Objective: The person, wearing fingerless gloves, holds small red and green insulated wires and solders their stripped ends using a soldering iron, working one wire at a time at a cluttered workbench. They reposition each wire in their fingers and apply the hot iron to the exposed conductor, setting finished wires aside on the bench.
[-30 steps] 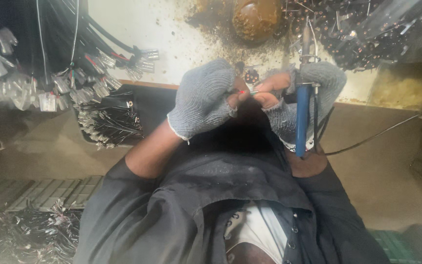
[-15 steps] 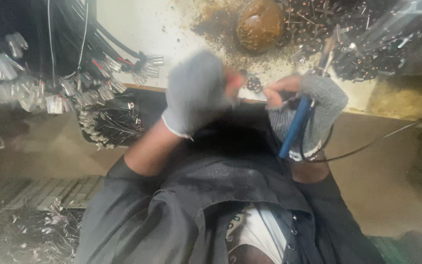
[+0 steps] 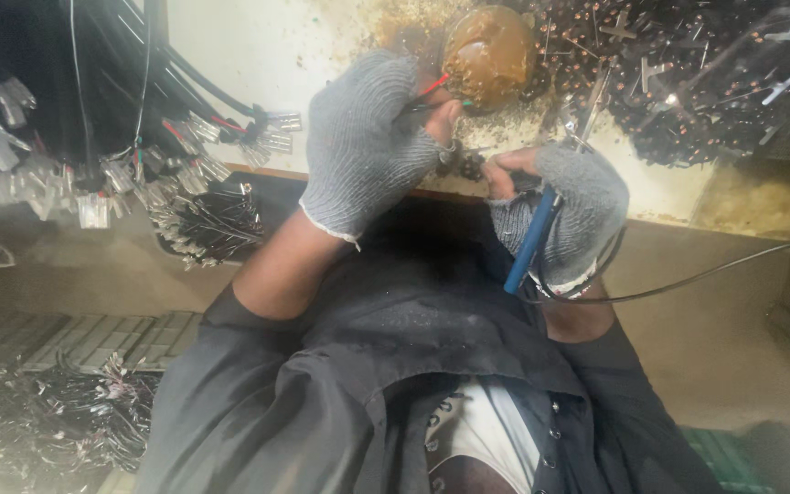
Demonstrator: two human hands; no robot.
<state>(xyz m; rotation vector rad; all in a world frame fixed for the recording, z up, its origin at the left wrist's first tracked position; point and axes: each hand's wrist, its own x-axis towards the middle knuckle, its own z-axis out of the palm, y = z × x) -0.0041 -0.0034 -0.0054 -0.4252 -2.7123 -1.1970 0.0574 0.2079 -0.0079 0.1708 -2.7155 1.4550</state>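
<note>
Currently the right hand [image 3: 571, 212], in a grey fingerless glove, holds its grip closed around a blue-handled soldering iron [image 3: 530, 240]. Its long axis runs diagonally, handle toward the body, tip up toward the bench [image 3: 258, 46]. The left hand [image 3: 363, 151] pinches thin red and black wires [image 3: 427, 94] beside a brown lump [image 3: 489, 53]. Little room separates both hands at the bench edge.

Carrying everything: a pale, stained bench top [image 3: 258, 55] with a wooden front edge just beyond the gloved left hand [image 3: 368, 151]. Directly past the fingertips of that hand, a brown, lumpy mound [image 3: 489, 53] ringed by rusty spatter. Beyond the right hand [image 3: 564, 206] and off to its outer side, a dense scatter of small dark metal bits [image 3: 688, 82]. Outward from the left hand, black wire bundles with silver terminals [image 3: 185, 174], spilling over the edge.
</note>
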